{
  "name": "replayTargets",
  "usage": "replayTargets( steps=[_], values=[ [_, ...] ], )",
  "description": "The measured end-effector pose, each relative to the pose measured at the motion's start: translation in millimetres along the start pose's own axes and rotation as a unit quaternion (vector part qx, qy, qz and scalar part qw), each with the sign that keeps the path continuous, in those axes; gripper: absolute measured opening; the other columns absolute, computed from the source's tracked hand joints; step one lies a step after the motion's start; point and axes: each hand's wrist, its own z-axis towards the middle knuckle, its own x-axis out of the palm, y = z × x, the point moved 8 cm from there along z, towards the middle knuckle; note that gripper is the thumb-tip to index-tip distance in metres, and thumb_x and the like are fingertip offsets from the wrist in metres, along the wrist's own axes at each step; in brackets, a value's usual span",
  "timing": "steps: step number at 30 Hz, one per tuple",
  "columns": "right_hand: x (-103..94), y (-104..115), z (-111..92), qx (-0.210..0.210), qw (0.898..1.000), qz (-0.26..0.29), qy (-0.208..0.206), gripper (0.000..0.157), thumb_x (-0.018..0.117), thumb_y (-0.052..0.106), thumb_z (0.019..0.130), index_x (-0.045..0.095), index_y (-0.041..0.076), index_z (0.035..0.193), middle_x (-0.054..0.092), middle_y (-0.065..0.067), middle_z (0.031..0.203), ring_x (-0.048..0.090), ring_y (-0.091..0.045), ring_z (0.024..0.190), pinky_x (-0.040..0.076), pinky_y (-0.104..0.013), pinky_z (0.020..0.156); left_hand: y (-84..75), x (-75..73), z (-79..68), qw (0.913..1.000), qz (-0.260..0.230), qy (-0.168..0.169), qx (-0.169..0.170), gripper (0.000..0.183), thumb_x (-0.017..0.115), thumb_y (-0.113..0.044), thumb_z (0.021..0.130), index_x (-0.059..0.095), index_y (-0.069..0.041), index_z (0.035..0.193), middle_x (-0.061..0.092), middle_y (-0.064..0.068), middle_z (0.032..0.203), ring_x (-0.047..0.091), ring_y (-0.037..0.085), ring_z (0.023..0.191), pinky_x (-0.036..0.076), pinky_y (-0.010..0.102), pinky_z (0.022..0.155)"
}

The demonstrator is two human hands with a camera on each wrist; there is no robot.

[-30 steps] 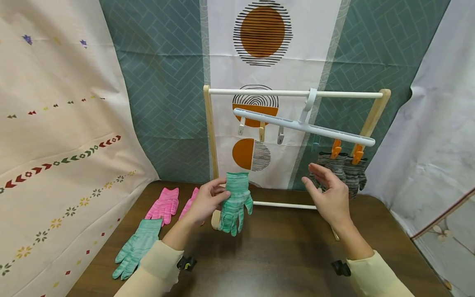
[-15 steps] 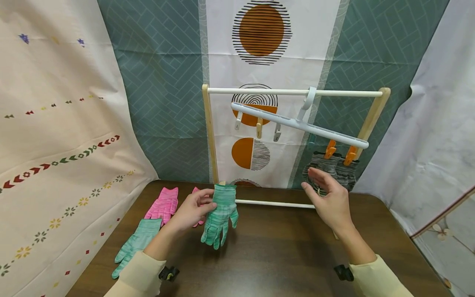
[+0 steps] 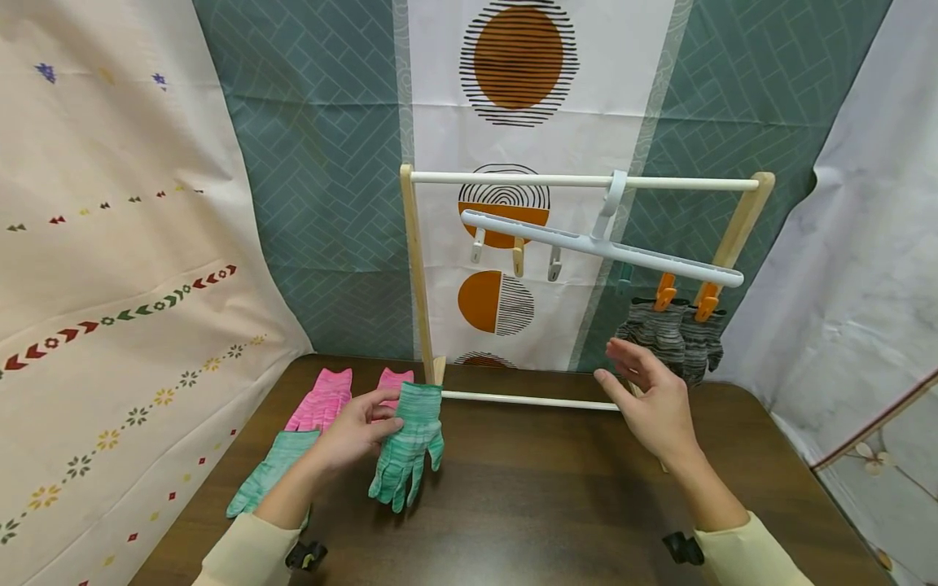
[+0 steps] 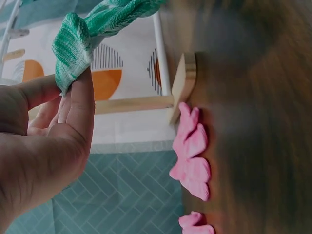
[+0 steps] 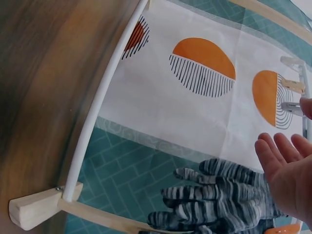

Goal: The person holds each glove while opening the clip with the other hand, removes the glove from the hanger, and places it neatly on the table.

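My left hand (image 3: pixel 359 430) pinches a green striped glove (image 3: pixel 412 443) by its side near the cuff, and the glove hangs fingers down above the table. In the left wrist view, thumb and fingers meet on the green fabric (image 4: pixel 73 51). My right hand (image 3: pixel 655 399) is raised with nothing in it, fingers relaxed, just in front of the black-and-grey gloves (image 3: pixel 659 330). Those gloves hang from orange clips (image 3: pixel 665 293) at the low right end of a tilted pale hanger (image 3: pixel 601 247). A second green glove (image 3: pixel 274 468) lies on the table, partly behind my left forearm.
Two pink gloves, a left one (image 3: pixel 322 399) and a right one (image 3: pixel 396 378), lie at the back left. A wooden rack with a white top rod (image 3: pixel 513 179) bears the hanger. Several unused clips, one beige (image 3: pixel 518 257), dangle from it. Patterned cloth (image 3: pixel 315 203) stands behind.
My left hand has carried the green glove left and down, away from the rack. My right hand stays nearly still. The hanger and its gloves swing slightly.
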Motion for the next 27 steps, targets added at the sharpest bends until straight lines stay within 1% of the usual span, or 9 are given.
replayTargets(
  steps=[3,7,11,15,18,20,22,25,27],
  values=[
    [1.1,-4.1,-1.3,0.012,1.0,0.007,0.011,0.049,0.081,0.011,0.096,0.065,0.01,0.143,0.072,-0.009,0.133,0.069,-0.011,0.119,0.052,-0.018,0.097,4.8,-2.7,-3.9,1.0,-0.005,0.003,-0.008,0.061,0.066,-0.01,0.106,0.038,0.008,0.158,0.068,0.021,0.123,0.062,0.021,0.089,0.057,0.04,0.066],
    [3.1,-9.3,-4.5,0.033,0.999,0.007,0.03,0.049,0.08,0.016,0.098,0.064,0.009,0.143,0.072,-0.008,0.133,0.07,-0.011,0.118,0.052,-0.016,0.096,11.7,-5.8,-8.8,0.9997,-0.014,0.006,-0.017,0.063,0.065,-0.01,0.106,0.035,0.009,0.159,0.068,0.021,0.125,0.061,0.019,0.085,0.058,0.039,0.066],
    [5.2,-15.7,-7.1,0.048,0.998,0.007,0.048,0.049,0.079,0.02,0.099,0.063,0.007,0.144,0.072,-0.007,0.132,0.07,-0.012,0.116,0.053,-0.015,0.093,18.5,-8.8,-13.3,0.9994,-0.018,0.009,-0.029,0.065,0.064,-0.009,0.106,0.033,0.009,0.16,0.067,0.019,0.118,0.057,0.018,0.082,0.056,0.037,0.064],
    [7.8,-20.7,-9.4,0.058,0.996,0.006,0.061,0.051,0.079,0.022,0.099,0.062,0.007,0.145,0.072,-0.009,0.133,0.071,-0.02,0.117,0.054,-0.016,0.091,25.1,-11.8,-17.4,0.9989,-0.011,0.007,-0.045,0.064,0.064,-0.009,0.106,0.033,0.009,0.159,0.068,0.016,0.113,0.053,0.02,0.08,0.053,0.036,0.061],
    [9.5,-23.5,-11.8,0.066,0.995,0.003,0.071,0.051,0.078,0.024,0.1,0.061,0.007,0.146,0.07,-0.01,0.135,0.07,-0.027,0.118,0.054,-0.016,0.091,30.9,-13.1,-20.1,0.9983,0.001,0.007,-0.057,0.063,0.064,-0.009,0.106,0.034,0.009,0.159,0.067,0.01,0.103,0.053,0.02,0.08,0.053,0.036,0.06],
    [10.5,-24.9,-13.5,0.07,0.995,0.001,0.078,0.052,0.077,0.025,0.101,0.06,0.007,0.147,0.069,-0.011,0.136,0.07,-0.03,0.12,0.053,-0.015,0.091,34.8,-13.6,-21.9,0.9976,0.009,0.01,-0.068,0.063,0.064,-0.009,0.106,0.035,0.008,0.159,0.06,0.006,0.09,0.05,0.018,0.073,0.051,0.036,0.06],
    [11.2,-25.9,-14.9,0.073,0.994,0.004,0.083,0.052,0.076,0.026,0.102,0.059,0.007,0.148,0.068,-0.012,0.138,0.068,-0.032,0.121,0.053,-0.014,0.092,38.9,-14.5,-23.7,0.9969,0.014,0.012,-0.076,0.061,0.063,-0.008,0.107,0.036,0.007,0.159,0.055,0.003,0.085,0.045,0.015,0.066,0.048,0.035,0.058],
    [12.1,-26.8,-16.4,0.075,0.993,0.008,0.088,0.052,0.076,0.025,0.102,0.059,0.007,0.148,0.068,-0.012,0.139,0.068,-0.033,0.122,0.053,-0.015,0.093,43.7,-16.2,-26.8,0.9963,0.02,0.014,-0.083,0.059,0.062,-0.006,0.107,0.038,0.007,0.158,0.052,0.002,0.081,0.036,0.013,0.057,0.041,0.032,0.055],
    [12.8,-27.9,-17.5,0.078,0.993,0.009,0.091,0.052,0.076,0.025,0.102,0.059,0.007,0.148,0.067,-0.011,0.139,0.067,-0.032,0.123,0.053,-0.017,0.094,46.5,-17.6,-29.2,0.9962,0.024,0.015,-0.083,0.057,0.061,-0.005,0.107,0.039,0.008,0.157,0.057,0.004,0.085,0.034,0.012,0.056,0.039,0.029,0.054]
  ],
)
